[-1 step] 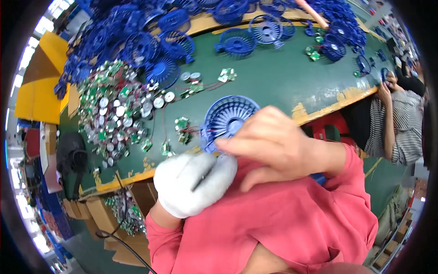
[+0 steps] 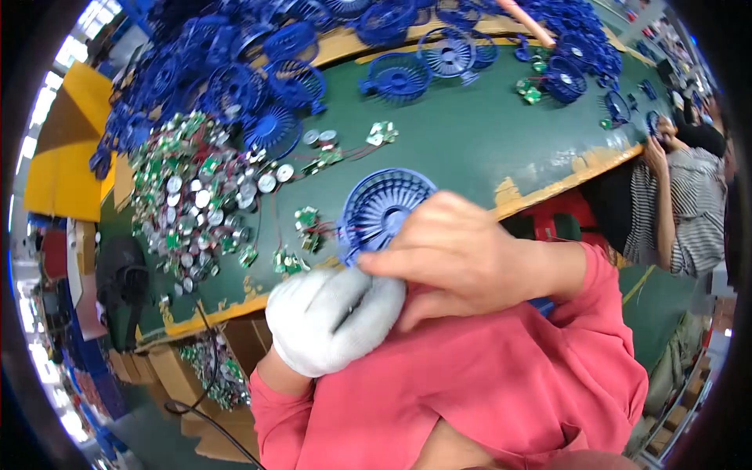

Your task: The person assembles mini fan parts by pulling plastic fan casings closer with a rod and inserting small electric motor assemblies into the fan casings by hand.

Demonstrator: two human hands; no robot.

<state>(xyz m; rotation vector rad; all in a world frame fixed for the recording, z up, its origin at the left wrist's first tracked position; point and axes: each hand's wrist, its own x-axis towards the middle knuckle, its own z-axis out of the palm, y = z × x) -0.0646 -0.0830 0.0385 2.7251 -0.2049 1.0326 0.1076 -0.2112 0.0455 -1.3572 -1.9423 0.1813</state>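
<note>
My left hand (image 2: 333,317) wears a white glove and is curled into a fist just below the table's front edge. My bare right hand (image 2: 462,254) lies over it, fingertips pressed into the glove's knuckles. What lies between the fingers is hidden. A round blue plastic grille disc (image 2: 380,205) lies on the green table (image 2: 486,133) right above both hands, its lower right part covered by my right hand. Thin red wires run from small green circuit boards (image 2: 307,223) beside the disc.
A heap of blue grille discs (image 2: 235,70) fills the table's back. Several small green boards and silver round parts (image 2: 196,196) lie at the left. A person in a striped shirt (image 2: 689,204) sits at the right. Cardboard boxes (image 2: 196,376) stand under the table.
</note>
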